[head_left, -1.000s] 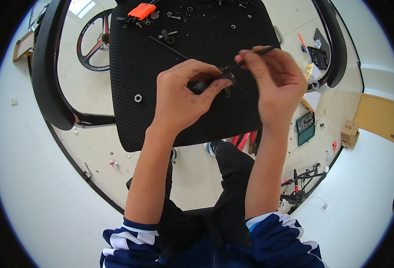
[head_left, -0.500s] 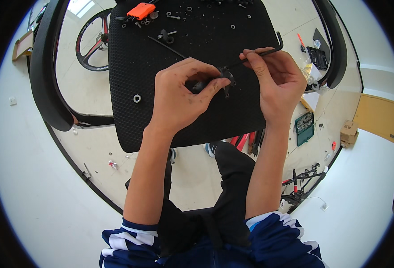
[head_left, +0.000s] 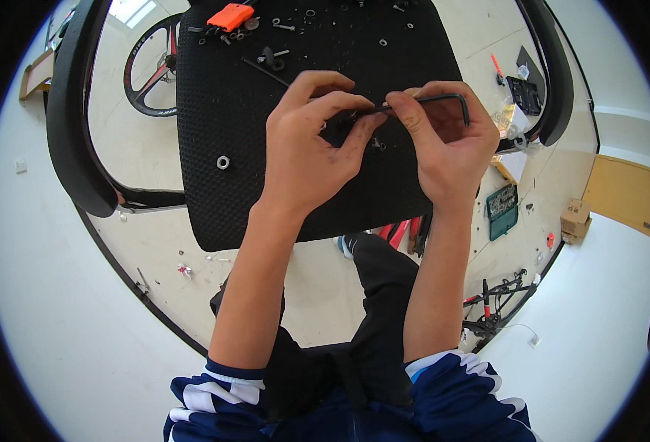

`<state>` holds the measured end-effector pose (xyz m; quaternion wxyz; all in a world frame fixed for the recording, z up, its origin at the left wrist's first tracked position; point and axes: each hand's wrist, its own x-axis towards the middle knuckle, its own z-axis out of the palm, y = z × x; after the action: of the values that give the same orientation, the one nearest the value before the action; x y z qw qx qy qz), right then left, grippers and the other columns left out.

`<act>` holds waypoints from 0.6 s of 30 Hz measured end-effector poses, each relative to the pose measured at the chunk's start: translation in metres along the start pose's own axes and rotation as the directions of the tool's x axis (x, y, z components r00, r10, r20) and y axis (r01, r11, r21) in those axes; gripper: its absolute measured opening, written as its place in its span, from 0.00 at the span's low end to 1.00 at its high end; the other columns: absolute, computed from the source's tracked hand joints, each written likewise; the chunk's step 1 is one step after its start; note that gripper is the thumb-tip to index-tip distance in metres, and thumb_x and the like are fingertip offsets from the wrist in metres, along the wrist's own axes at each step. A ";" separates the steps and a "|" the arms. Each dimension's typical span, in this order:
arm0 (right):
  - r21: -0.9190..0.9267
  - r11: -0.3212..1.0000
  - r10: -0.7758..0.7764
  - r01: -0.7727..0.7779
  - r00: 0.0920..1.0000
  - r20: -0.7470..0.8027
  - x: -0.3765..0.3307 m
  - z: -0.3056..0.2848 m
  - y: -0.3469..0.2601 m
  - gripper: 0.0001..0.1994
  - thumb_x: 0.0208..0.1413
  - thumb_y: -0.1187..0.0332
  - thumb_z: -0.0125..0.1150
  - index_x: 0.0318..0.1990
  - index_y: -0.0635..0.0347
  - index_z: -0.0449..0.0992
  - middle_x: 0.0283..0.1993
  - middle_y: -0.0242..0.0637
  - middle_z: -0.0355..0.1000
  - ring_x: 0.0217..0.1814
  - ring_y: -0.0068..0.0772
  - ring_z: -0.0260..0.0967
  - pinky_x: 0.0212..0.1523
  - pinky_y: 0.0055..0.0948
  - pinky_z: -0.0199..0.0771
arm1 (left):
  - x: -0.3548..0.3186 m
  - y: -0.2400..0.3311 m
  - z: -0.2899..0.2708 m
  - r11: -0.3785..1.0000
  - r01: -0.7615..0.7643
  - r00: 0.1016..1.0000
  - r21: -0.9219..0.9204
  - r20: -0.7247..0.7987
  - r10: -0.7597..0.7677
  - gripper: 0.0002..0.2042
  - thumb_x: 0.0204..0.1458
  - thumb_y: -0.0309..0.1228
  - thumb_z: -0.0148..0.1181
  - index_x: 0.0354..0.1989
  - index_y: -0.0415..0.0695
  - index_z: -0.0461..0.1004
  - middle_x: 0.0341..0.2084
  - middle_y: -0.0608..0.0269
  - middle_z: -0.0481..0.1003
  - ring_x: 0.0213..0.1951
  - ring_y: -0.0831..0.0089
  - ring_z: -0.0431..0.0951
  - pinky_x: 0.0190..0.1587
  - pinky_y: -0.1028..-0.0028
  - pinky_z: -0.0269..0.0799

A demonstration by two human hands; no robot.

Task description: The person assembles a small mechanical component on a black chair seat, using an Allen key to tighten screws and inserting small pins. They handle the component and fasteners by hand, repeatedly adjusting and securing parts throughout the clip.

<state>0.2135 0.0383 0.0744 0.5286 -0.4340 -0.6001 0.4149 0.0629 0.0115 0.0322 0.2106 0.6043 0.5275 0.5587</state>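
Note:
My left hand (head_left: 306, 147) is closed, thumb and fingertips pinching a small dark metal part (head_left: 350, 116) that the fingers mostly hide. Between thumb and fingers of my right hand (head_left: 454, 155) is a black hex key (head_left: 439, 99). Its long arm points left to the part at the left fingertips, and its short bent end hangs down at the right. A thin black rod (head_left: 264, 72) runs behind my left hand. Just below the fingertips shows a small dark piece (head_left: 379, 144); whether it belongs to the held part I cannot tell.
Both hands are over a black textured chair seat (head_left: 222, 214) between two armrests (head_left: 74, 140). On it lie a hex nut (head_left: 222, 162), an orange piece (head_left: 231, 17), bolts and washers. A spoked wheel (head_left: 152, 66), a green case (head_left: 502, 212) and a bike frame (head_left: 491, 306) are on the floor.
The hex key has turned, its bent end swinging from pointing up to pointing down. My left hand has shifted slightly right and rolled, covering more of the dark part.

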 end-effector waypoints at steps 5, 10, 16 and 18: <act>0.017 1.000 0.006 -0.005 1.000 -0.014 0.001 -0.002 0.006 0.09 0.51 0.77 0.74 0.36 0.63 0.77 0.32 0.33 0.79 0.36 0.23 0.80 0.38 0.19 0.77 | -0.002 0.009 -0.004 0.964 0.250 0.956 -0.090 0.179 -0.231 0.08 0.51 0.23 0.68 0.40 0.38 0.83 0.30 0.59 0.83 0.31 0.74 0.83 0.36 0.77 0.77; 0.088 0.996 -0.001 0.000 1.000 0.016 0.002 -0.001 0.010 0.08 0.53 0.78 0.70 0.40 0.65 0.78 0.36 0.37 0.80 0.39 0.25 0.80 0.43 0.22 0.79 | -0.003 0.008 -0.003 0.968 0.233 0.964 -0.098 0.151 -0.217 0.06 0.52 0.23 0.66 0.39 0.39 0.84 0.27 0.57 0.83 0.26 0.72 0.83 0.29 0.77 0.75; 0.195 0.978 0.055 -0.071 0.995 0.086 0.002 0.002 0.005 0.09 0.56 0.82 0.65 0.44 0.69 0.79 0.40 0.42 0.82 0.43 0.28 0.81 0.48 0.25 0.80 | -0.002 0.006 -0.005 0.982 0.187 0.975 -0.037 0.127 -0.181 0.06 0.53 0.22 0.65 0.39 0.39 0.84 0.28 0.56 0.83 0.24 0.72 0.81 0.27 0.75 0.73; 0.186 0.981 0.037 -0.053 0.995 0.088 0.002 0.000 0.008 0.09 0.55 0.82 0.65 0.43 0.70 0.79 0.39 0.42 0.82 0.43 0.28 0.81 0.47 0.24 0.80 | -0.002 0.004 -0.004 0.987 0.156 0.982 -0.046 0.113 -0.150 0.07 0.52 0.22 0.65 0.40 0.39 0.84 0.28 0.56 0.83 0.25 0.71 0.81 0.27 0.76 0.73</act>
<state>0.2139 0.0428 0.0673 0.5320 -0.3776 -0.5700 0.4996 0.0612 0.0071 0.0358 0.2979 0.5858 0.5447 0.5210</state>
